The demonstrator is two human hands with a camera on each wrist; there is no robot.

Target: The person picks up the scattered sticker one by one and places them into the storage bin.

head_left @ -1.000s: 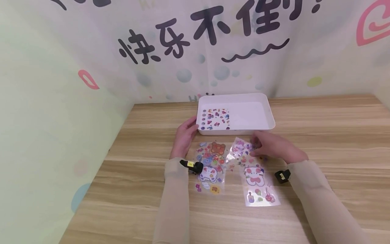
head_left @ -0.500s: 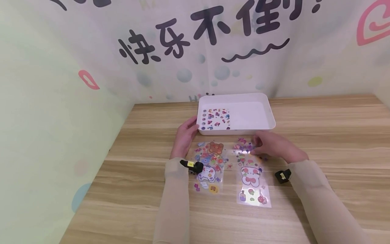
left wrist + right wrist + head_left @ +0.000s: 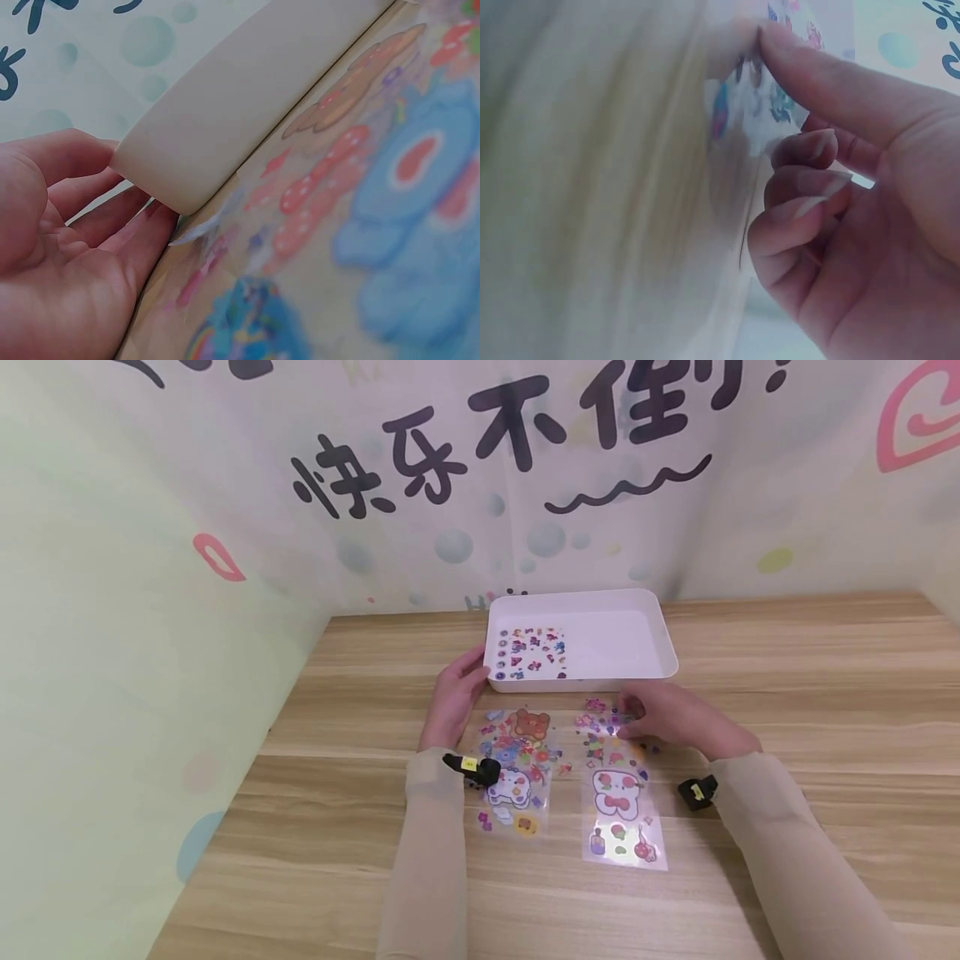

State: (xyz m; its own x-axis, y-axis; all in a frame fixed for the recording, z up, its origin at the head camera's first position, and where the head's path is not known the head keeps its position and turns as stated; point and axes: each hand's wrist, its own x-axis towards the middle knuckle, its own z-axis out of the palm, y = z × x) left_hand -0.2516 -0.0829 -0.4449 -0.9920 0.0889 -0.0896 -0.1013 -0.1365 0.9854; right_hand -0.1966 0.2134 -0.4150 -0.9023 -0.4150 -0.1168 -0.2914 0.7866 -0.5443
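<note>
1. Two sticker sheets lie on the wooden table (image 3: 787, 693): the bear sticker sheet (image 3: 517, 768) at 9 o'clock of the bow sticker sheet (image 3: 618, 785).
2. The right hand (image 3: 675, 720) presses the bow sheet's far end, index fingertip (image 3: 776, 37) down, other fingers curled.
3. The left hand (image 3: 453, 697), fingers relaxed, touches the white tray (image 3: 667, 647) at 12 o'clock.

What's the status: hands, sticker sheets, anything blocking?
Left hand open against white tray corner. Right hand fingertip pressing top of right sticker sheet. Left sticker sheet flat, untouched. Nothing blocking.
</note>
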